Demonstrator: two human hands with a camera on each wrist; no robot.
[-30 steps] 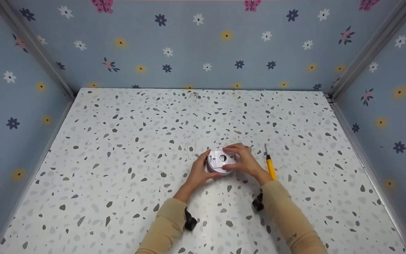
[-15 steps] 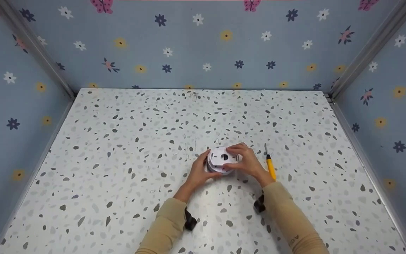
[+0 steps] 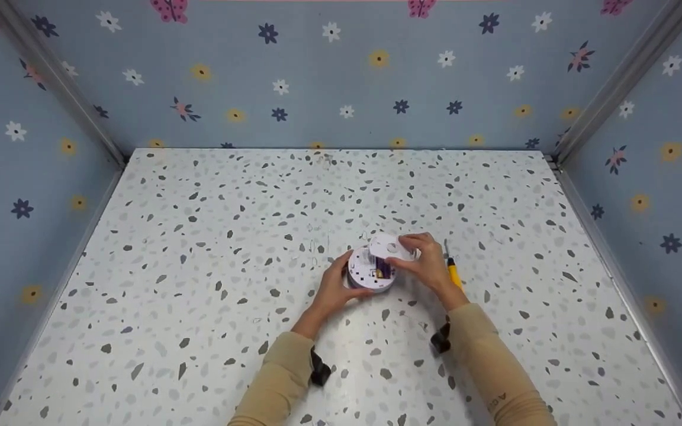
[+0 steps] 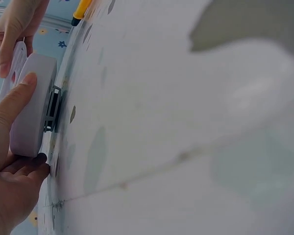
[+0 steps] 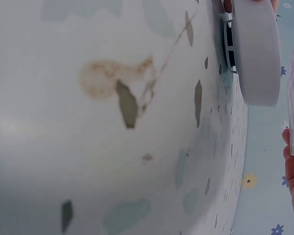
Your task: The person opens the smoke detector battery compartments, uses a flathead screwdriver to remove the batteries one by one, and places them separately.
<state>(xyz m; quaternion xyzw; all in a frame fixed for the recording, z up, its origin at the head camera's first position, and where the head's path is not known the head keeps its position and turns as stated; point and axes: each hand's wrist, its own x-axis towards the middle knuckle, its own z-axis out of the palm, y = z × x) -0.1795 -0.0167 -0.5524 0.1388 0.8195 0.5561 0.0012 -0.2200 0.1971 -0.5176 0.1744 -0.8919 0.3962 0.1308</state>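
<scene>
Presently, the left hand point(image 3: 335, 287) grips a round white housing point(image 3: 367, 280) by its side, thumb on the near edge, at the middle of the near half of the speckled table point(image 3: 228, 254). A dark slotted fitting point(image 4: 52, 108) projects from the housing's table-facing side; contact with the table cannot be confirmed. The right hand point(image 3: 430, 263) pinches a flat white plate point(image 3: 382, 244) with a round hole between thumb and fingers. As seen from the head, the plate overlaps the housing's far right part; the right wrist view shows a gap between the two. A dark purple and yellow area point(image 3: 383, 269) is exposed on the housing's face. Just beyond the right hand lies a yellow-handled tool point(image 3: 454, 274), partly hidden.
</scene>
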